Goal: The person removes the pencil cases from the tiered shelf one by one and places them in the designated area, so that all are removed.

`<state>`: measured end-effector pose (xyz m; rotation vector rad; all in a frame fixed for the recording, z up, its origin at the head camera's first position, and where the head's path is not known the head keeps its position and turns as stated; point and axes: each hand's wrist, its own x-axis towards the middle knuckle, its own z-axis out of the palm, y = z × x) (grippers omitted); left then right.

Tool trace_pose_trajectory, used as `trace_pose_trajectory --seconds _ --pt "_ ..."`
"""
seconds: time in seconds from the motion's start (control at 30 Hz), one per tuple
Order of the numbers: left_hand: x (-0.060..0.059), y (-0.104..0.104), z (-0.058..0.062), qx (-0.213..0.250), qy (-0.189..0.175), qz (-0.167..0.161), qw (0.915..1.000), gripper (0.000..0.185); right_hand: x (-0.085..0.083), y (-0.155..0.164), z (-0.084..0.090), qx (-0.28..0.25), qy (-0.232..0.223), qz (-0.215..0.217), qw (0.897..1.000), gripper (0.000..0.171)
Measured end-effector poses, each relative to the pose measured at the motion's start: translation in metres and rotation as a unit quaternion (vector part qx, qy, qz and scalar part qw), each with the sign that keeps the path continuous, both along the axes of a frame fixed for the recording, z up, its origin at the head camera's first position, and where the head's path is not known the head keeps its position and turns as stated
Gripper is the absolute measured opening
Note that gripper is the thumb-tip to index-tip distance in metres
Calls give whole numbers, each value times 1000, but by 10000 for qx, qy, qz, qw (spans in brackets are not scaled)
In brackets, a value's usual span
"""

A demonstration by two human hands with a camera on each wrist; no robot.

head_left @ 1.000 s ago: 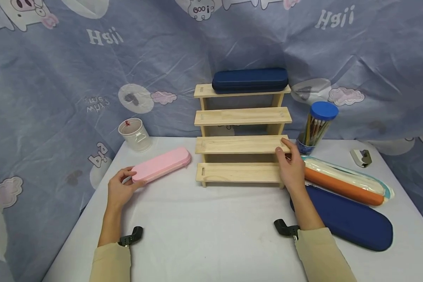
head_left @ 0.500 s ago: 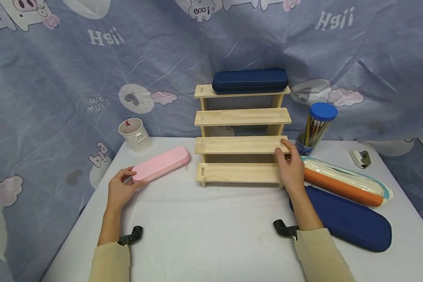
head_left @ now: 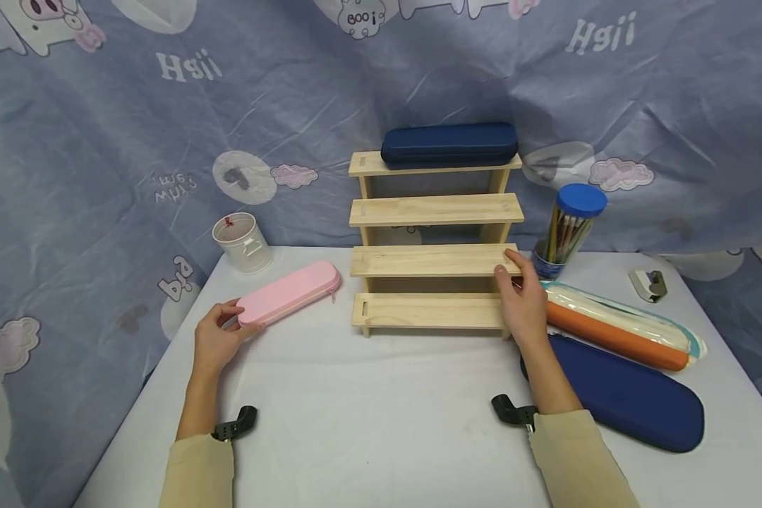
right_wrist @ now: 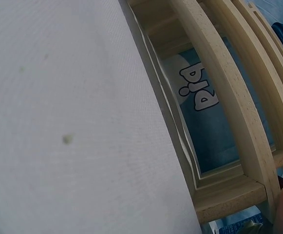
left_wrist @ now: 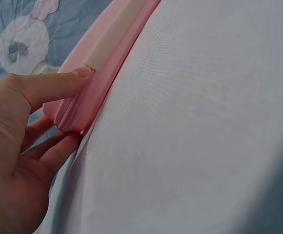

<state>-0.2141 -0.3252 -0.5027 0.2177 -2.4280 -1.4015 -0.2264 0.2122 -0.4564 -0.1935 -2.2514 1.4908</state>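
Note:
My left hand (head_left: 219, 337) grips the near end of a pink zip pencil case (head_left: 292, 291). In the left wrist view the thumb lies along the zipped side of the pencil case (left_wrist: 92, 92), with fingers round its end. A stepped wooden shelf rack (head_left: 434, 261) stands at the back middle of the table. My right hand (head_left: 523, 303) holds the right end of its second tier from the bottom, thumb at the front edge. The right wrist view shows the rack (right_wrist: 229, 87) from the side and only a bit of that hand. On the top tier rests a navy hard case (head_left: 449, 144).
Right of the rack lie a clear-and-orange pouch (head_left: 616, 328) and a larger navy case (head_left: 629, 395). Behind them stands a blue-lidded jar of pencils (head_left: 574, 226), with a small white-and-grey item (head_left: 650, 286) farther right. A white cup (head_left: 243, 243) sits at the back left corner.
The far end of the pink pencil case has risen slightly and swung a little to the left, so its zip pull shows. My right hand and the rack stay put.

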Motion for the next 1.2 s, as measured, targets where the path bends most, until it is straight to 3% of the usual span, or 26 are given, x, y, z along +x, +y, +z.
trace_pose_trajectory --seconds 0.27,0.43,0.6,0.87,1.2 --pt "2 1 7 -107 -661 -45 9977 69 0 -1 -1 -18 41 4 10000 48" --pt "3 4 16 -370 -736 -35 9966 69 -1 -1 -2 -7 70 49 10000 48" --pt "5 14 34 -795 -422 57 9959 62 0 0 -1 18 47 27 10000 49" --pt "4 25 60 -409 231 -157 9988 53 1 1 -1 24 26 29 10000 49" --pt "0 33 75 39 449 -479 9978 54 1 1 -1 19 -4 64 10000 50"
